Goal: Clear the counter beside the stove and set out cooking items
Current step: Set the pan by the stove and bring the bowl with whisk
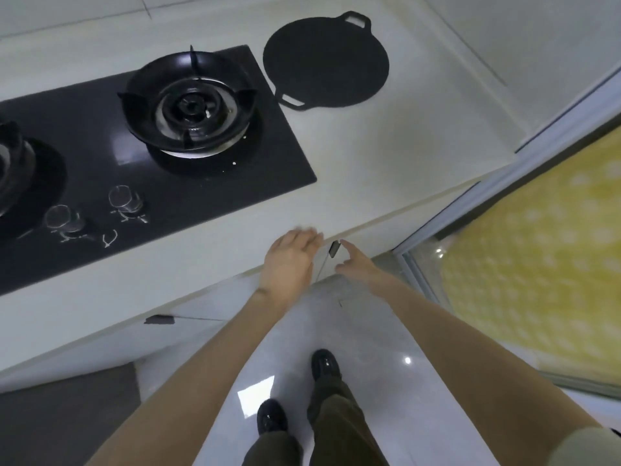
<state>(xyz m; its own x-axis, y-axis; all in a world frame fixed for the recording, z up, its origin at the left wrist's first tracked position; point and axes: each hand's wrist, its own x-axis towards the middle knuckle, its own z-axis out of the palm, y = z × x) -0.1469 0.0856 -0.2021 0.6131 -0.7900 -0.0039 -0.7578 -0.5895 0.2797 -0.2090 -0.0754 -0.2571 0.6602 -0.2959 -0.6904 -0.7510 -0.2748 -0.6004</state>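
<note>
The left hand (290, 260) reaches out flat, fingers straight, at the worktop's (386, 156) front edge. The right hand (357, 262), fingers loose and spread, holds nothing just beside a dark cabinet handle (333, 248). The flat black pan (326, 62) lies well back, right of the stove (151, 156).

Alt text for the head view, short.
Both hands reach the front edge of a white counter beside a black gas stove: left hand open at the edge, right hand open near a dark cabinet handle. A flat black two-handled griddle pan sits on the counter right of the stove.
</note>
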